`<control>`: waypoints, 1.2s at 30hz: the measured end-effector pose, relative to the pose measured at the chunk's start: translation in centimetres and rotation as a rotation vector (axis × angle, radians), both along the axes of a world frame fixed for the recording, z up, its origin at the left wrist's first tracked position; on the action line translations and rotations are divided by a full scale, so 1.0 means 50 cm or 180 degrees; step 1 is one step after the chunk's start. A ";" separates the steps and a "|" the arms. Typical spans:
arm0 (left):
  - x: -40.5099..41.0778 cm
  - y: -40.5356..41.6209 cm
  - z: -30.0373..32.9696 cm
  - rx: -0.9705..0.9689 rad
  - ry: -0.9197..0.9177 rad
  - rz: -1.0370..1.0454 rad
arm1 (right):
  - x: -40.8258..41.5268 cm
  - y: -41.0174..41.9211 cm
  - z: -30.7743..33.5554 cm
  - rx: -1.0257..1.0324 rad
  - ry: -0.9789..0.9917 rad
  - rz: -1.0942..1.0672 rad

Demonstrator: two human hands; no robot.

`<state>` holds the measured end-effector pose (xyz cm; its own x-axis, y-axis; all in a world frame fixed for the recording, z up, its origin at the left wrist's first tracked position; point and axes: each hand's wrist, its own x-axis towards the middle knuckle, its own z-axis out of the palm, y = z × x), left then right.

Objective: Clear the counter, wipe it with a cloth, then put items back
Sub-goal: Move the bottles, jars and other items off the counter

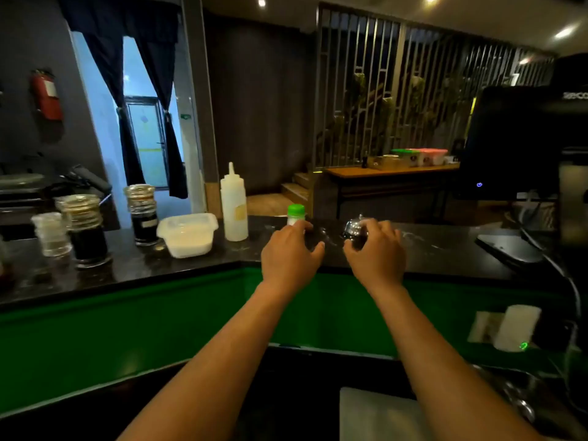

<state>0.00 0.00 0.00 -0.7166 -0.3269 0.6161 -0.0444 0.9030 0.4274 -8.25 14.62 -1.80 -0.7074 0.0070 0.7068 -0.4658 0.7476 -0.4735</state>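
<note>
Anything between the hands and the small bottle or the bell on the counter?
Nothing visible. The left hand is already at the green-capped bottle, its fingers in front of the bottle's lower part. The right hand is at the silver bell, fingers curled over it. Whether either grip has closed cannot be told.

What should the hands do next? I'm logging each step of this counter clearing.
Probably close and lift: the left hand reaches the green-capped bottle, the right hand curls over the silver bell, both on the unwiped counter.
</note>
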 end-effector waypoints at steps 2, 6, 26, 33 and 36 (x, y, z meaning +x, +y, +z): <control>-0.055 0.001 0.006 0.0133 -0.0130 0.0074 | -0.057 -0.004 0.015 0.0148 -0.0262 -0.0116; -0.159 -0.020 0.008 0.0484 -0.0301 0.0295 | -0.172 -0.015 0.013 0.0535 -0.0907 -0.0214; -0.285 -0.093 -0.043 0.0228 0.0066 0.0430 | -0.261 -0.038 -0.007 0.0886 -0.0860 -0.0570; -0.219 -0.069 -0.031 0.0565 0.0580 0.0026 | -0.224 -0.037 0.007 0.0313 -0.0272 -0.0426; -0.148 -0.063 -0.039 0.0702 0.0774 -0.0108 | -0.193 -0.033 0.013 0.0059 0.0150 -0.0249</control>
<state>-7.41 -3.17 -1.95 -0.5700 -0.4499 0.6875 0.1114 0.7867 0.6072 -17.90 12.98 -1.14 -0.6710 0.0475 0.7399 -0.4270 0.7911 -0.4380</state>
